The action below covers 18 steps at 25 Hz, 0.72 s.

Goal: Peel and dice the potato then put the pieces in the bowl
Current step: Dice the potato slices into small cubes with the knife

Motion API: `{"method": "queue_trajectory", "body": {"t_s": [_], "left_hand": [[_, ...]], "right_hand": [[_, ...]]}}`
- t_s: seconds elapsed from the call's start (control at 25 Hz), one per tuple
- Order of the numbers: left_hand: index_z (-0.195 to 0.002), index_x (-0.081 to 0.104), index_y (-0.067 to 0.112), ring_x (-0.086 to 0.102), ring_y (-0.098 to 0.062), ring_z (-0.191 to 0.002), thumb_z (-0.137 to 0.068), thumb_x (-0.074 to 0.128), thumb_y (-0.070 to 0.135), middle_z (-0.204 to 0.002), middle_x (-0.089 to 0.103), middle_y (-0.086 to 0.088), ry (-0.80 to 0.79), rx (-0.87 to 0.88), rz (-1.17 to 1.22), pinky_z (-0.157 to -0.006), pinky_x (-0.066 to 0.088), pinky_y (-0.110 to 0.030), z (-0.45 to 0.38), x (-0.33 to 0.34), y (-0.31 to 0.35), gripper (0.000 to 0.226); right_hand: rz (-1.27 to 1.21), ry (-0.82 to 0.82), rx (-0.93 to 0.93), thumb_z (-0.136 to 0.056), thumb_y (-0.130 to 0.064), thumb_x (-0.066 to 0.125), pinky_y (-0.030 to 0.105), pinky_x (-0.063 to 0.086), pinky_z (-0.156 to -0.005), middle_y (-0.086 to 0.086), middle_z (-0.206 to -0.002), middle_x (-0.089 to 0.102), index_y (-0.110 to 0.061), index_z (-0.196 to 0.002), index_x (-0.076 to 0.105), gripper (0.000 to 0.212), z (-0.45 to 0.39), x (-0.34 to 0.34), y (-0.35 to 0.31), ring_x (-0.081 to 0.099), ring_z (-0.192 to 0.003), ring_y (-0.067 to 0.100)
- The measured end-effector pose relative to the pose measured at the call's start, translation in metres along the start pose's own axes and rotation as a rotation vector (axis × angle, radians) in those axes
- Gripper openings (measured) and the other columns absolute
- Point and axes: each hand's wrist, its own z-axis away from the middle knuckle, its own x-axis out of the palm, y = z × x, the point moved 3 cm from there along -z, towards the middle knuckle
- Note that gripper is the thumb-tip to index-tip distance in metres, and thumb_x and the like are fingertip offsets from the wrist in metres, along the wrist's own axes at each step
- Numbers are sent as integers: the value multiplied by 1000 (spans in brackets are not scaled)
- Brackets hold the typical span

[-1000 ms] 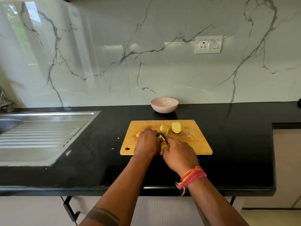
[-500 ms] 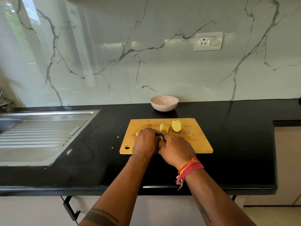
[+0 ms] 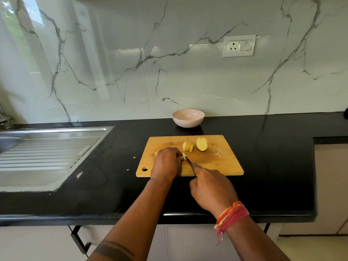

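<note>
Drawn back nearward, the right hand [image 3: 211, 187] grips the knife [image 3: 188, 160]; the left hand [image 3: 166, 162] curls over the potato piece [image 3: 183, 155], which peeks out just right of its fingers.

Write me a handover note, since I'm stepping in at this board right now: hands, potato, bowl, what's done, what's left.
Left hand holds a potato piece down on the cutting board. Right hand grips the knife, blade at that piece.
Sliced potato stack and uncut potato half lie at the board's far side. Bowl stands behind the board, no pieces visible inside.
Done: peeling, halving, some slicing.
Left: finish dicing, then move all pieces into the bowl.
</note>
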Motion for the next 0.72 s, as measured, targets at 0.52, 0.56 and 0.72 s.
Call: {"method": "queue_trajectory", "body": {"t_s": [0.52,0.56,0.72], "left_hand": [[-106,75,21,64,-8,-92,-98,66,21,-106,73,5,32,-14,24,-81,49,-19,6,-3,0,13],[-106,76,20,64,-7,-93,-97,66,20,-107,73,5,38,-5,30,-81,48,-18,6,-4,0,13],[-103,76,19,57,-4,-85,-97,64,17,-104,73,2,47,11,19,-76,43,-16,7,-5,0,13]], "right_hand": [[-87,24,18,-96,-29,49,31,50,-61,-1,-93,71,-35,-150,45,54,-17,-1,-16,66,-81,20],[-79,16,20,-96,-28,49,32,50,-64,1,-96,70,-35,-146,47,51,-22,1,-19,67,-84,23],[-34,-3,24,-96,-24,48,34,48,-66,5,-98,71,-29,-140,52,45,-34,6,-26,68,-90,29]]}}
